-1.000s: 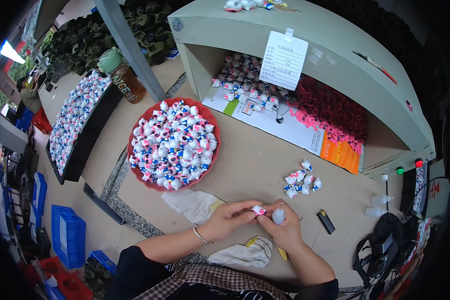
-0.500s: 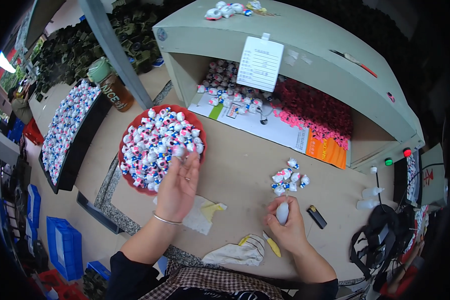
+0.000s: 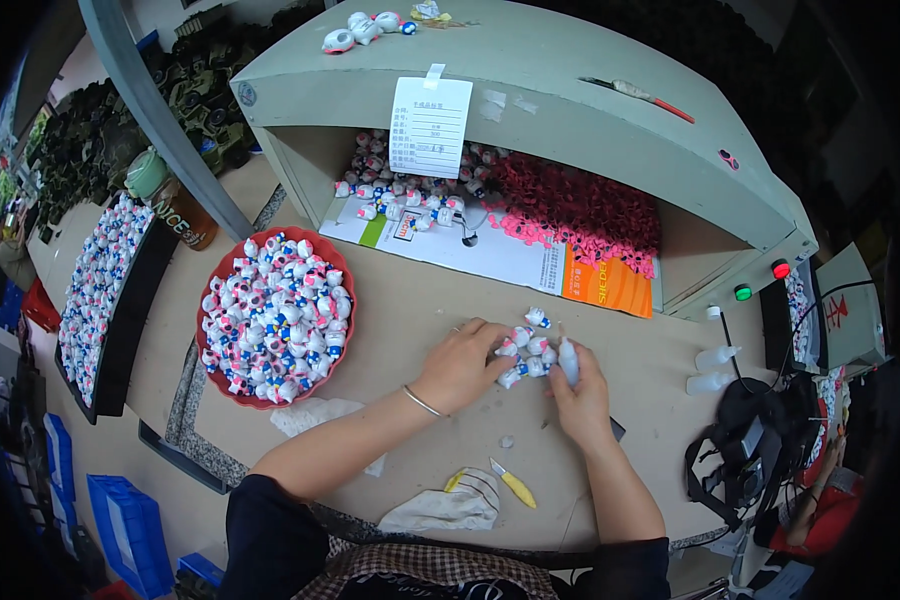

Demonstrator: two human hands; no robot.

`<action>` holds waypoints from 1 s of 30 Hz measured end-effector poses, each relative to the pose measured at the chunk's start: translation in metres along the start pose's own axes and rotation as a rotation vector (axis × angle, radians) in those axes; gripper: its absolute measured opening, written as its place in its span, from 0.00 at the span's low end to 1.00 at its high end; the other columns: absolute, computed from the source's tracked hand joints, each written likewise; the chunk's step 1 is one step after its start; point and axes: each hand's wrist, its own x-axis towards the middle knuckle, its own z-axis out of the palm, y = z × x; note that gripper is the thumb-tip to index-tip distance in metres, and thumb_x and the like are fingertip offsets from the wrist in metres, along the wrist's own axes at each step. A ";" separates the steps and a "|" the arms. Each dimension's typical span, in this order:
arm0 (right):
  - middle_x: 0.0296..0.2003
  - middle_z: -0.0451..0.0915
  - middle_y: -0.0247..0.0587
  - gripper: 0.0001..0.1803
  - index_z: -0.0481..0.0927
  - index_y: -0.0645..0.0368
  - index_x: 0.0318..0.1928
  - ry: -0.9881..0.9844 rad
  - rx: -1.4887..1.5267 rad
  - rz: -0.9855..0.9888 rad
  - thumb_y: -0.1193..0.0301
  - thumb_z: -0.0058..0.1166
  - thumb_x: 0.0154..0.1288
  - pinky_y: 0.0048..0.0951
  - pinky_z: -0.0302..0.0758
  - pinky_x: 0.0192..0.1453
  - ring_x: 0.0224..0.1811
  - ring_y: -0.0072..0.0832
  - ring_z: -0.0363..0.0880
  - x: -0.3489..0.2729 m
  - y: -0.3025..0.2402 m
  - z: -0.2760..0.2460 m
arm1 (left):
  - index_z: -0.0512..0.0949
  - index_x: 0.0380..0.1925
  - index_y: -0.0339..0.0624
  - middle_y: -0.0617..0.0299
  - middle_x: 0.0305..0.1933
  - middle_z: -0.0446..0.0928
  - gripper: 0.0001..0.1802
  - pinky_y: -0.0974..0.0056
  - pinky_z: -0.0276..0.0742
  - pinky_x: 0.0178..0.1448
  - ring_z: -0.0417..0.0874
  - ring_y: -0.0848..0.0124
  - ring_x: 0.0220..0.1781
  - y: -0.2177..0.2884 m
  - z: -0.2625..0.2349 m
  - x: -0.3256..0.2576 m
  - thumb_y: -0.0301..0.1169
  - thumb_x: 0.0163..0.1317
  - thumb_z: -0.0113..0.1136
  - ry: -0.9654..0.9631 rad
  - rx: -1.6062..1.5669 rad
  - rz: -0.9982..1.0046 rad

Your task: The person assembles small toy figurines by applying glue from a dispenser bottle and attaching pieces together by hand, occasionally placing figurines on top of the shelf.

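Observation:
A loose cluster of small white cat-like figurines (image 3: 538, 350) with pink and blue parts lies on the table before me. My left hand (image 3: 460, 366) is at its left side, thumb and fingers closed around a figurine (image 3: 507, 349) at the edge. On the other side, my right hand (image 3: 584, 398) grips a small white squeeze bottle (image 3: 568, 362) upright, its thin tip pointing up. A red scalloped bowl (image 3: 346, 330) heaped with similar figurines stands to the left. A dark lighter (image 3: 618, 429) is partly hidden by my right forearm.
A box-like cabinet (image 3: 530, 85) at the back holds more figurines and a heap of pink pieces (image 3: 580, 215). A yellow-handled knife (image 3: 515, 485) and a cloth glove (image 3: 445, 505) lie near the front edge. White bottles (image 3: 712, 368) stand at right; a long black tray (image 3: 130, 330) is at left.
My left hand has moved right from over the red bowl to the figurine cluster. My right hand still holds the bottle, now closer beside the cluster. The view has shifted.

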 end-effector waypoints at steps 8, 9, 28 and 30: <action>0.41 0.72 0.41 0.18 0.60 0.63 0.52 -0.005 0.207 0.086 0.78 0.44 0.61 0.22 0.76 0.35 0.41 0.23 0.74 -0.017 -0.019 0.004 | 0.71 0.38 0.42 0.53 0.36 0.71 0.13 0.55 0.71 0.42 0.75 0.56 0.39 -0.003 0.001 -0.005 0.33 0.51 0.56 0.011 -0.017 -0.009; 0.41 0.72 0.41 0.18 0.60 0.63 0.52 -0.004 0.208 0.085 0.78 0.44 0.61 0.22 0.76 0.35 0.41 0.23 0.74 -0.016 -0.017 0.000 | 0.71 0.38 0.42 0.53 0.36 0.71 0.13 0.55 0.71 0.42 0.75 0.56 0.39 0.000 0.000 -0.005 0.33 0.51 0.56 0.011 -0.016 -0.008; 0.32 0.71 0.43 0.15 0.56 0.65 0.47 -0.402 0.736 0.007 0.78 0.42 0.62 0.19 0.70 0.21 0.24 0.20 0.72 -0.066 -0.046 -0.014 | 0.67 0.51 0.41 0.61 0.45 0.73 0.18 0.72 0.73 0.41 0.76 0.72 0.45 0.000 -0.029 -0.105 0.22 0.60 0.48 -0.044 -1.268 -0.402; 0.32 0.71 0.43 0.13 0.58 0.65 0.45 -0.438 0.710 0.024 0.79 0.42 0.62 0.19 0.70 0.20 0.22 0.19 0.71 -0.068 -0.046 0.004 | 0.66 0.52 0.41 0.60 0.46 0.73 0.18 0.72 0.73 0.41 0.76 0.72 0.45 -0.007 -0.022 -0.105 0.22 0.60 0.48 -0.001 -1.364 -0.414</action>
